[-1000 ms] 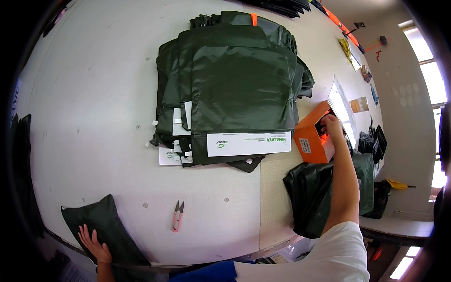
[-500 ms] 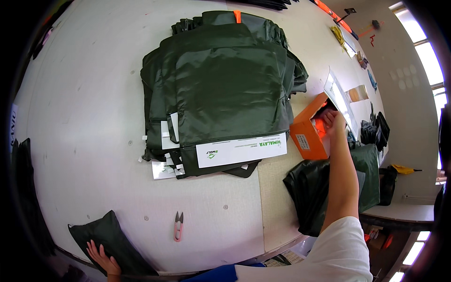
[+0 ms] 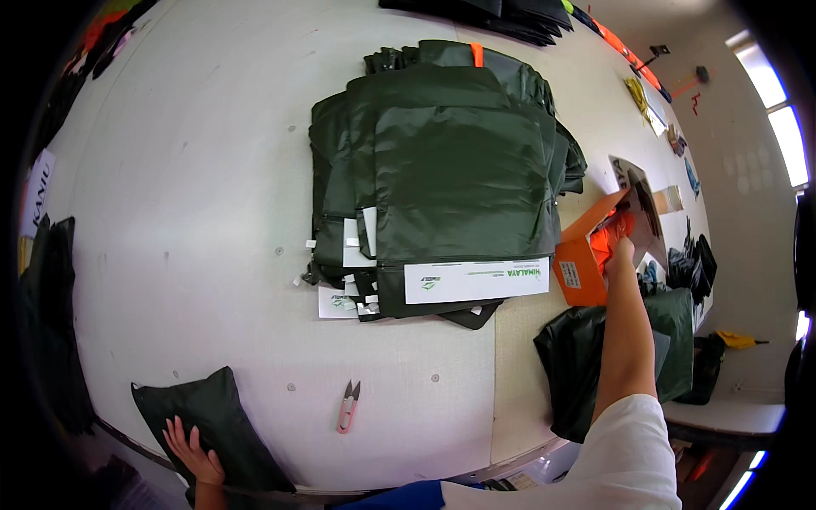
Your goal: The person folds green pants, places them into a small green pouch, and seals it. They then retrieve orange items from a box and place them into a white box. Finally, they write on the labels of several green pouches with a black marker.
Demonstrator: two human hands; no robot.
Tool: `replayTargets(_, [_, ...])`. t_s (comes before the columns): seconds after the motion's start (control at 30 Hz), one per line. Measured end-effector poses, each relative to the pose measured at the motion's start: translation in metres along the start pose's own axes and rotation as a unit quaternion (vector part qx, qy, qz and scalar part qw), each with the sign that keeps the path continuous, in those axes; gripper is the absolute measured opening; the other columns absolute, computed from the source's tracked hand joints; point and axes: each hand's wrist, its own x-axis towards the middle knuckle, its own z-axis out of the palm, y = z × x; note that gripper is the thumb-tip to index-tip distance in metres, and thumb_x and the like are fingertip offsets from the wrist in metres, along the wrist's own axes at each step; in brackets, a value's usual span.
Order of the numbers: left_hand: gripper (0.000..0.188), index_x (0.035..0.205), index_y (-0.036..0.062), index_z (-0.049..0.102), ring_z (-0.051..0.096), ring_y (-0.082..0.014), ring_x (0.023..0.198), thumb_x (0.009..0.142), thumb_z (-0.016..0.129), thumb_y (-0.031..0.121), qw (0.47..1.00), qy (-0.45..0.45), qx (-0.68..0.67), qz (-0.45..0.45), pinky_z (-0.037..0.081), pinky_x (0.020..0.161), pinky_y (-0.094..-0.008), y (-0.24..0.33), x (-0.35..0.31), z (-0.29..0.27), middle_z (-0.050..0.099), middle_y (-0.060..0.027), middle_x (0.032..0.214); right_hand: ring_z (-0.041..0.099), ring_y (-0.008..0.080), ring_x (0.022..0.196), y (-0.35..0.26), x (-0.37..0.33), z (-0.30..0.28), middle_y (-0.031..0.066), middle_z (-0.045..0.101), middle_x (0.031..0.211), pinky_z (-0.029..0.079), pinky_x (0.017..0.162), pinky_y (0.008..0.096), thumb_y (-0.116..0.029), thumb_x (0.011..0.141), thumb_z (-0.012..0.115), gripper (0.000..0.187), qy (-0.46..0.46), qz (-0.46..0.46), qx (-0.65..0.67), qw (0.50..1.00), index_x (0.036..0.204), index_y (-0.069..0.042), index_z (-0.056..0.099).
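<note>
right hand [image 3: 625, 239] is down inside the orange box [image 3: 581, 274], right up against the orange material [image 3: 602, 244] in there, and whether its fingers have closed on any of it, nobody can tell from this angle; over on the far left, left hand [image 3: 195, 456] lies open, fingers apart, on the dark green pouch [image 3: 208, 399] at the near edge of the table [image 3: 212, 289]! between them, pink-handled snips [image 3: 346, 414] point away, and beyond sits a stack of dark green fabric [image 3: 463, 183], just beside the box.

pale table [image 3: 212, 195]; grey wall [image 3: 739, 204]; bright windows [image 3: 788, 143] right
</note>
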Motion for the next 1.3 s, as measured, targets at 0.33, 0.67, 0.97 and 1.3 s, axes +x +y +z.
replayTargets(0.33, [0.05, 0.136, 0.0134, 0.038, 0.03, -0.0483, 0.135, 0.099, 0.027, 0.045, 0.999, 0.024, -0.023, 0.003, 0.018, 0.109, -0.0643, -0.003, 0.002, 0.016, 0.034, -0.0256, 0.146, 0.066, 0.0291, 0.091, 0.006, 0.053, -0.017, 0.0108, 0.065, 0.104, 0.056, 0.081, 0.0462, -0.025, 0.093, 0.047, 0.028, -0.136, 0.024, 0.191, 0.972, 0.112, -0.008, 0.06])
replayTargets(0.67, [0.049, 0.135, 0.0144, 0.039, 0.031, -0.0484, 0.135, 0.099, 0.027, 0.045, 0.999, 0.023, -0.022, -0.003, 0.019, 0.109, -0.0635, -0.003, -0.001, 0.006, 0.034, -0.0251, 0.146, 0.062, 0.0311, 0.107, -0.028, -0.049, -0.004, 0.009, 0.06, 0.124, 0.054, 0.089, 0.048, -0.035, 0.1, 0.04, 0.037, -0.159, 0.086, 0.254, 0.95, 0.125, -0.01, 0.052])
replayTargets(0.97, [0.051, 0.138, 0.0148, 0.037, 0.029, -0.0471, 0.137, 0.099, 0.029, 0.046, 0.998, 0.024, -0.06, 0.011, 0.016, 0.111, -0.0625, -0.004, 0.008, 0.024, 0.032, -0.0242, 0.148, 0.062, 0.0327, 0.09, -0.001, 0.082, -0.058, 0.0165, 0.055, 0.123, 0.06, 0.074, 0.0386, -0.01, 0.096, 0.034, 0.034, -0.082, 0.127, 0.478, 0.865, 0.125, 0.001, 0.049])
replayTargets(1.3, [0.048, 0.132, 0.016, 0.041, 0.031, -0.0479, 0.135, 0.099, 0.03, 0.047, 0.998, 0.03, -0.046, -0.011, 0.017, 0.11, -0.0638, -0.002, -0.001, 0.008, 0.035, -0.0231, 0.146, 0.065, 0.0209, 0.094, -0.036, -0.117, -0.003, 0.0101, 0.066, 0.106, 0.054, 0.079, 0.0349, -0.006, 0.087, 0.059, 0.029, -0.401, 0.122, -0.203, 0.885, 0.115, -0.002, 0.059])
